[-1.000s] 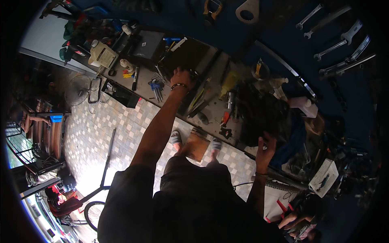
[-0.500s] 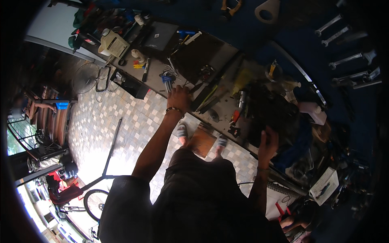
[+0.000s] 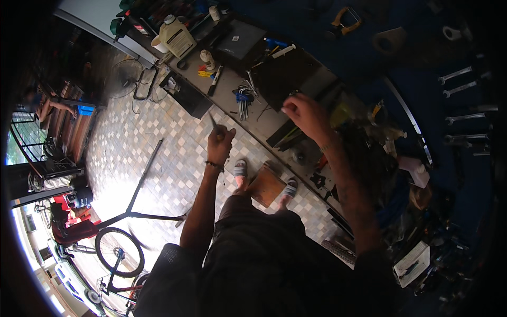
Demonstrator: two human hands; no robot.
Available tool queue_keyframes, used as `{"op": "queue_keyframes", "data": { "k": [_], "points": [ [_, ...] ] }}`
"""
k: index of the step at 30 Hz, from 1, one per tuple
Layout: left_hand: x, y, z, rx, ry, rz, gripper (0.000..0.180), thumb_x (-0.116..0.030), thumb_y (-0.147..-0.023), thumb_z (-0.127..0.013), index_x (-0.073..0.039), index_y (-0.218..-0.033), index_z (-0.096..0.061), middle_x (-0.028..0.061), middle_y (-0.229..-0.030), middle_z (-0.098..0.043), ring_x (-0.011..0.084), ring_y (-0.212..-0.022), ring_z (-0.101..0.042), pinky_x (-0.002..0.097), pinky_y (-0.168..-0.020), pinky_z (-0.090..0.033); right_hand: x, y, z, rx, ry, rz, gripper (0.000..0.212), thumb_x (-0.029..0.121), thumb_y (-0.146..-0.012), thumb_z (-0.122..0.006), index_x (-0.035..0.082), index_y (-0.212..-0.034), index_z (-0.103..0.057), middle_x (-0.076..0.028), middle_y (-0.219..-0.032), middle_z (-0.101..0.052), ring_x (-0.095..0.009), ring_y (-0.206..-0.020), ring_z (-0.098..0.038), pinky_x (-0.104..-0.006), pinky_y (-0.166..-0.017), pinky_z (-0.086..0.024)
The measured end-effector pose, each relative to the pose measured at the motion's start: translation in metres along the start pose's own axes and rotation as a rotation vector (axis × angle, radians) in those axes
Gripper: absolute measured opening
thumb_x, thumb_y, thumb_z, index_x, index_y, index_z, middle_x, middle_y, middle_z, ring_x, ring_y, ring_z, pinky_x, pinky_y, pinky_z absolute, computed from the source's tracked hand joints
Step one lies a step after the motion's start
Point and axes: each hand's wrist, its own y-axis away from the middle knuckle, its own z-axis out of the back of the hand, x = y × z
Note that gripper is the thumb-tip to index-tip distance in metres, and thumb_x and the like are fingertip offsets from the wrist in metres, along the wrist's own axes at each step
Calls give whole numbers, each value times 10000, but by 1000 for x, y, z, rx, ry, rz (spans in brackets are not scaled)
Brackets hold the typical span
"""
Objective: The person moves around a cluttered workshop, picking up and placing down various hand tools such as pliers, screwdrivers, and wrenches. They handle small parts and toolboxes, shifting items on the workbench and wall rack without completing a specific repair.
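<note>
My left hand (image 3: 221, 143) is closed around a slim, pointed grey tool (image 3: 212, 121), held above the floor just off the bench's front edge. The tool's exact kind does not show. Over the workbench (image 3: 232, 100), my right hand (image 3: 308, 115) has its fingers curled together beside a few small parts. Whatever those fingers may hold is hidden. Between the two hands, on the bench, lies a set of hex keys in a blue holder (image 3: 243, 99). A combination wrench (image 3: 252, 83) rests just beyond it.
Farther left on the bench stand a cream jug (image 3: 177, 38), a small bottle (image 3: 207, 59) and a black marker (image 3: 215, 81). A black open box (image 3: 186, 95) sits at the front edge. Wrenches (image 3: 465, 116) hang on the blue wall. A bicycle (image 3: 119, 253) stands at lower left.
My left hand has come off the bench edge with the slim tool in it. My right hand has swung up and left from the cluttered right side. The view has shifted.
</note>
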Motion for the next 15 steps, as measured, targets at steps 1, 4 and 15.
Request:
{"op": "queue_keyframes", "data": {
  "k": [1,4,15],
  "points": [
    [3,5,4,-49,23,85,280,-258,-929,-793,-66,-952,-589,16,-723,-596,97,-585,-549,290,-514,-425,-2,-23,-14,63,61,57,141,206,-955,-756,76,-994,-717,-86,-928,-704,-291,-818,-707,-409,-754,-562],
    [27,0,3,-147,45,115,233,-272,-947,-774,-60,-988,-685,9,-663,-628,96,-503,-551,288,-460,-431,-15,-89,-66,112,258,65,185,292,-882,-795,119,-928,-750,-102,-916,-738,-328,-859,-733,-434,-750,-587],
    [-51,-99,-52,-51,-732,-126,405,-285,-965,-629,-205,-1362,-624,236,-1288,-584,453,-1026,-710,553,-878,-575,-28,-150,-139,-34,468,-169,153,244,-852,-767,104,-895,-811,-180,-899,-768,-386,-883,-756,-485,-787,-619]
  ]
}}
